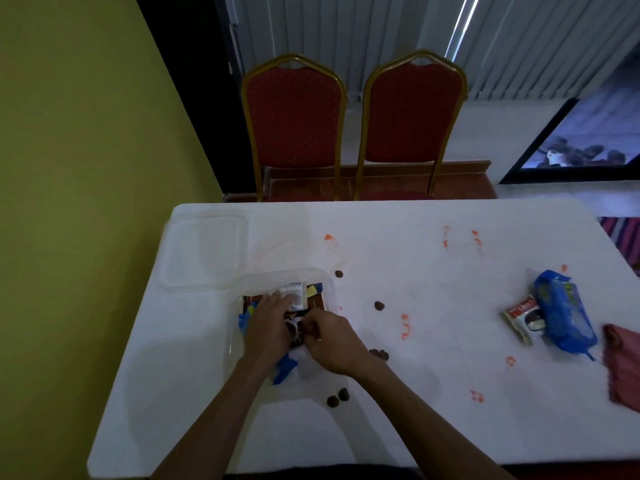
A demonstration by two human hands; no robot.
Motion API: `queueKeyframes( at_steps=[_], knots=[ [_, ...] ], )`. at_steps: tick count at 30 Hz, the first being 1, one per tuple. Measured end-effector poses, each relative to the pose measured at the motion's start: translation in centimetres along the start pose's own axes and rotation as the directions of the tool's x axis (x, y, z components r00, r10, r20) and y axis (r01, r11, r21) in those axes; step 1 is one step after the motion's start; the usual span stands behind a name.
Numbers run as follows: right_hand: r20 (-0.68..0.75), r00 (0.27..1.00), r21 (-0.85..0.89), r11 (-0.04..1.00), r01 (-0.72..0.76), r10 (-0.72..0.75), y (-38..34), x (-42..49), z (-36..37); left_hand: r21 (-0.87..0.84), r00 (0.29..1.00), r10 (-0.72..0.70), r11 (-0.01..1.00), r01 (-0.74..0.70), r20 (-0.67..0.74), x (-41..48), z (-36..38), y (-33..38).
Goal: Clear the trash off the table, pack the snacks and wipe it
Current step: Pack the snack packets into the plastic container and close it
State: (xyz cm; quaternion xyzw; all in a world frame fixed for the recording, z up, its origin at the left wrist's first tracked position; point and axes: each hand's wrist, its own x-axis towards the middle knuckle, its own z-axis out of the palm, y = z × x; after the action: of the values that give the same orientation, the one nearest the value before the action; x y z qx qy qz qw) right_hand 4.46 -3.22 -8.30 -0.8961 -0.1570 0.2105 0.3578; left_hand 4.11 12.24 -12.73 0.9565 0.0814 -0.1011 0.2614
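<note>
A clear plastic container (325,282) sits on the white table (433,410) and holds several snack packets (298,294). My left hand (268,327) presses down on the packets inside it. My right hand (330,341) pinches a dark snack wrapper (294,329) at the container's near side. Small brown round snacks lie loose on the table (379,305), with a pair (337,398) near my right forearm. A blue wrapper (562,311) and a white packet (521,315) lie at the right. Orange smears (405,327) dot the tabletop.
The container's clear lid (204,251) lies at the table's far left corner. A pinkish-red cloth (623,365) rests at the right edge. Two red chairs (353,126) stand behind the table. A yellow wall runs along the left.
</note>
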Motion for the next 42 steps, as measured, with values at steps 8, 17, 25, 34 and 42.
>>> queueKeyframes(
  at_steps=[8, 17, 25, 34, 42],
  knots=[
    [-0.174, 0.98, 0.109, 0.991, -0.075, 0.093, 2.6, -1.1, -2.8, -0.161, 0.993, -0.085, 0.984, 0.07, -0.087, -0.1, -0.6, 4.6],
    [-0.35, 0.902, 0.203, 0.961, -0.19, 0.252, 8.7, -4.8, -8.1, -0.313, 0.992, 0.125, 0.942, -0.125, -0.02, -1.5, 2.3, 15.9],
    [-0.513, 0.706, 0.326, 0.872, -0.366, 0.488, 17.4, -10.4, -15.1, -0.325, 0.922, 0.296, 0.922, -0.209, 0.249, -1.2, 7.4, 25.9],
    [-0.498, 0.591, 0.235, 0.755, -0.613, 0.635, 28.5, -12.4, -19.9, -0.312, 0.881, 0.299, 0.932, -0.186, 0.366, -0.9, 11.9, 34.2],
    [-0.49, 0.631, 0.008, 0.727, -0.687, 0.602, 31.0, -11.8, -19.0, -0.243, 0.888, 0.253, 0.956, -0.168, 0.384, -1.1, 13.2, 33.5]
  ],
)
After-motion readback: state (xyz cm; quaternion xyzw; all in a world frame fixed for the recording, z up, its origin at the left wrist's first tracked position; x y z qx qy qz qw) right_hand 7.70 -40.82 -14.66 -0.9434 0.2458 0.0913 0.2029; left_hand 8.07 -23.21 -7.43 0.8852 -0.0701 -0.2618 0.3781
